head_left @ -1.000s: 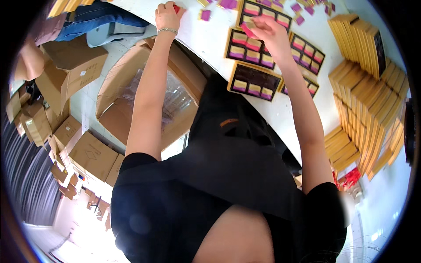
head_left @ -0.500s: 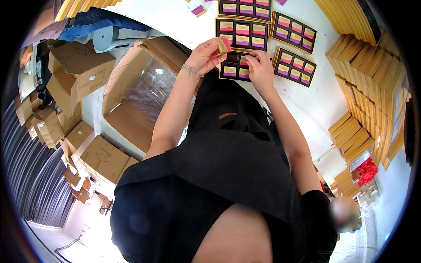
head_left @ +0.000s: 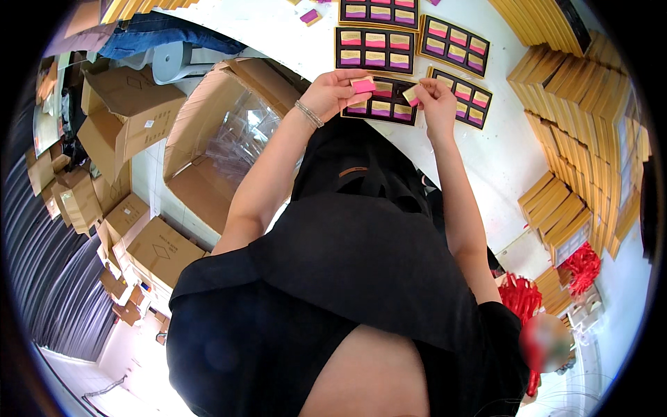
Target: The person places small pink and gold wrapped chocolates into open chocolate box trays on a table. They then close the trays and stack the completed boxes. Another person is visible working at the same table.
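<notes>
Take the black tray (head_left: 381, 101) with gold-edged compartments, the one nearest your body on the white table (head_left: 278, 31), as your landmark. Your left hand (head_left: 335, 90) hangs just over its left end with the fingers closed on a small pink-and-cream packet (head_left: 363, 85), pinched by its edges so the flat face stays free to drop into a cell. Your right hand (head_left: 436, 97) sits over the tray's right end, fingertips nipped on a second small packet (head_left: 411, 95) of the same pink and cream; it is held just as lightly, tilted, and only part of it shows past your fingers. Both packets are above the tray, not yet seated in it (whether either touches the rim I cannot tell).

Beyond this tray, farther from you, lie three more trays (head_left: 379, 48) of the same kind, their cells already showing pink, purple and cream packets in rows, so they read as filled and pushed out of the way. A loose purple packet (head_left: 310, 15) lies beyond them to the left. To the right of the landmark tray stand stacks of flat yellow boxes (head_left: 583, 104), kept within arm's reach. To its left, off the table, an open cardboard carton (head_left: 222, 139) lined with clear plastic stands on the floor.
</notes>
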A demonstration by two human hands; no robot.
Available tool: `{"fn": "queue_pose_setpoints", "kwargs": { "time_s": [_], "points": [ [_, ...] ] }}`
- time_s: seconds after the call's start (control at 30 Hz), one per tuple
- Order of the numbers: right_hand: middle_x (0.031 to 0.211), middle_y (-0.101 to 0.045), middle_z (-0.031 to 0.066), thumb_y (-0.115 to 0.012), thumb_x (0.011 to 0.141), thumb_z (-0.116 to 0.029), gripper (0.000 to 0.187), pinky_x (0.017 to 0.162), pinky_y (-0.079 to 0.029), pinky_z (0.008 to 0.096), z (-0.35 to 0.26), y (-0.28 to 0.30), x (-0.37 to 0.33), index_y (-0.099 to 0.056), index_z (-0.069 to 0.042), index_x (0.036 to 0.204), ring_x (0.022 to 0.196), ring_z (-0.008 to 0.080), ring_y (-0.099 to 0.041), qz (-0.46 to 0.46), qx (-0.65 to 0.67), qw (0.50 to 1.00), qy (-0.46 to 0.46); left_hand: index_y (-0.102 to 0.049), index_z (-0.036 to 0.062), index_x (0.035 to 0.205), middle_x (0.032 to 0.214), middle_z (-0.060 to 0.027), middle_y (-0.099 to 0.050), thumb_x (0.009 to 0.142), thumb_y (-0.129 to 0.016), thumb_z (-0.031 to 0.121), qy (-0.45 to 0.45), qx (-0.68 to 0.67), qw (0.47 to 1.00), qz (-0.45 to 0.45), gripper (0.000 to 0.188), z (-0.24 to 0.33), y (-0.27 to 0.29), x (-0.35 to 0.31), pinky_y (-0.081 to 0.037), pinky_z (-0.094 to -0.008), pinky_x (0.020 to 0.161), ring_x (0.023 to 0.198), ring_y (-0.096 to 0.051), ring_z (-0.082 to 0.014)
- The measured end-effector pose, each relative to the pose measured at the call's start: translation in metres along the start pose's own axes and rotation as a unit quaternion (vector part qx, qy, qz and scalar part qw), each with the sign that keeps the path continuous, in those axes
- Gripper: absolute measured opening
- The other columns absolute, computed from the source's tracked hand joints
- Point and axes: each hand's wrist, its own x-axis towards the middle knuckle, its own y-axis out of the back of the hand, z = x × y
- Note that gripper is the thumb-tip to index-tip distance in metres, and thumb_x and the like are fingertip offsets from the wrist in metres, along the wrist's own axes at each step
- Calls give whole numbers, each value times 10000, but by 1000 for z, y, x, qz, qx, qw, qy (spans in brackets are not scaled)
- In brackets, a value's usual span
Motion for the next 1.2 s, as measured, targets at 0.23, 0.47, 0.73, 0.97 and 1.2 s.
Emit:
{"fn": "queue_pose_setpoints", "kwargs": {
  "time_s": [0.23,0.47,0.73,0.97,1.2],
  "points": [
    [832,-691,121,-640,812,-60,188,666,-520,312,32,-9,-1,-654,-15,994,716,206,-670,97,-158,978,92,-585,-29,1138,972,-138,-680,866,-595,7,-96,274,936,200,275,-22,-6,3,-586,-303,756,813,-690,-220],
    [850,-612,116,-654,802,-94,189,693,-494,351,38,-13,-3,-670,-43,983,747,266,-624,138,-335,901,240,-687,72,861,833,-36,-709,772,-681,75,-257,515,783,234,90,-25,-16,-3,-546,-282,686,760,-674,-177],
    [914,-643,73,-665,857,-89,215,650,-527,272,-19,-27,-26,-634,-25,1061,750,164,-636,-127,189,964,-137,-685,81,794,911,-1,-718,750,-653,-37,-349,495,791,82,130,-19,-9,-8,-528,-289,808,942,-625,-167],
    [857,-649,91,-633,857,-9,174,620,-544,249,6,-61,-28,-606,0,1029,702,149,-638,-125,123,984,-37,-701,45,899,940,-49,-704,797,-654,-46,-117,251,942,188,144,-30,0,-8,-533,-266,787,891,-652,-107],
    [971,-643,122,-602,839,-48,164,755,-512,345,23,-42,-46,-609,-25,1001,855,242,-649,-16,-186,976,112,-698,65,919,1032,-58,-675,791,-629,23,-298,701,648,-22,152,12,15,17,-521,-322,780,903,-643,-215]
  ]
}}
